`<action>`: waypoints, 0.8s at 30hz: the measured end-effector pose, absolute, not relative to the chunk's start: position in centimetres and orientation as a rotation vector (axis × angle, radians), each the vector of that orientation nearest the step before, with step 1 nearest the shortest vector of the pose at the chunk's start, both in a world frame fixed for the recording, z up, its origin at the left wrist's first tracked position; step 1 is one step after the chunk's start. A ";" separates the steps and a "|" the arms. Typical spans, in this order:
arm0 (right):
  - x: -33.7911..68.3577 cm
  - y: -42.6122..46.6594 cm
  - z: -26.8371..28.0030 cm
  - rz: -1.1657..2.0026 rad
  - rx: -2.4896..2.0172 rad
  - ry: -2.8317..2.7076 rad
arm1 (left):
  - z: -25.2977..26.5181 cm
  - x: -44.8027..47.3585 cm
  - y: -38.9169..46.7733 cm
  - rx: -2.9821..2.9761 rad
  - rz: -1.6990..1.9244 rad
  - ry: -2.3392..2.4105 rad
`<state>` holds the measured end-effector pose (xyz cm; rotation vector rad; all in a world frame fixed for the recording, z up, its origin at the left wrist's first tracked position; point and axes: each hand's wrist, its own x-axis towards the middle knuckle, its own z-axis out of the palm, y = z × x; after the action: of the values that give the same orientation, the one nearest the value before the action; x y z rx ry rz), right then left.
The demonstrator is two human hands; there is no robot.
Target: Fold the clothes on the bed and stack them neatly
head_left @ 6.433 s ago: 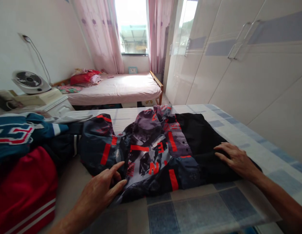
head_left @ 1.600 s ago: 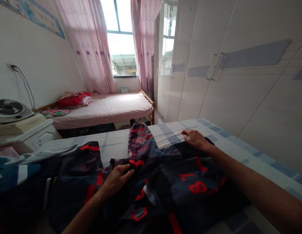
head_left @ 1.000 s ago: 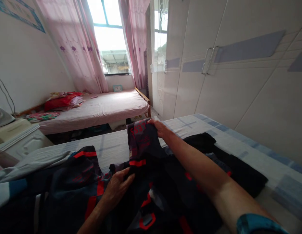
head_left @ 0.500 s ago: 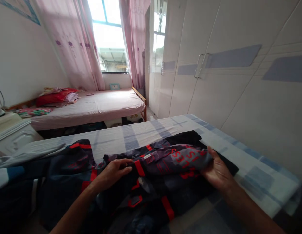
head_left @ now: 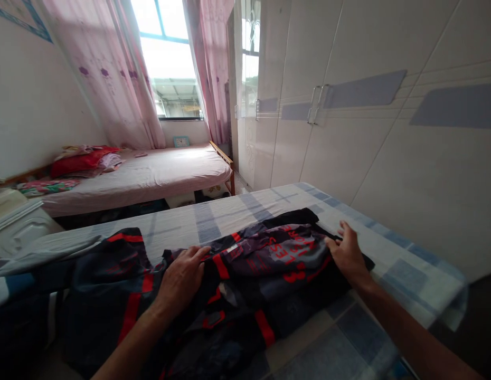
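A dark shirt [head_left: 265, 269] with red lettering and red stripes lies on a blue-and-white checked sheet [head_left: 388, 274]. One sleeve is folded across the body toward the right. My left hand [head_left: 182, 275] rests flat on the shirt near its middle, at the collar area. My right hand [head_left: 346, 254] presses palm down on the folded sleeve at the shirt's right edge, fingers spread. Neither hand grips the cloth.
More dark and blue clothes [head_left: 19, 295] lie piled at the left. A white wardrobe [head_left: 348, 132] runs along the right. Beyond are a single bed with a pink sheet [head_left: 138, 177], pink curtains [head_left: 122, 79] and a window [head_left: 170, 68].
My right hand carried the sleeve from the far side over to the right and laid it flat. It now presses on it. My left hand stayed on the shirt's middle.
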<state>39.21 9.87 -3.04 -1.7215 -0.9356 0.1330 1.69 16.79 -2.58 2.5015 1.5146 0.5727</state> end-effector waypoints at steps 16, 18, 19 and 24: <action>33.5 12.0 -8.4 -0.150 -1.742 -2.262 | -1.1 -9.9 11.9 2.149 1.319 2.351; 33.8 12.2 -8.5 -0.177 -1.714 -2.266 | -0.9 -11.6 11.3 1.983 1.269 2.468; 33.8 12.3 -8.6 -0.188 -1.701 -2.267 | -0.9 -12.1 11.2 1.868 1.212 2.464; 34.0 12.4 -8.8 -0.215 -1.679 -2.280 | -1.7 -12.9 12.3 1.395 1.016 2.220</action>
<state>33.95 12.37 -8.80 -1.6791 -2.2804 -0.2152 -12.95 12.33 -1.66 1.3954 2.2195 1.0156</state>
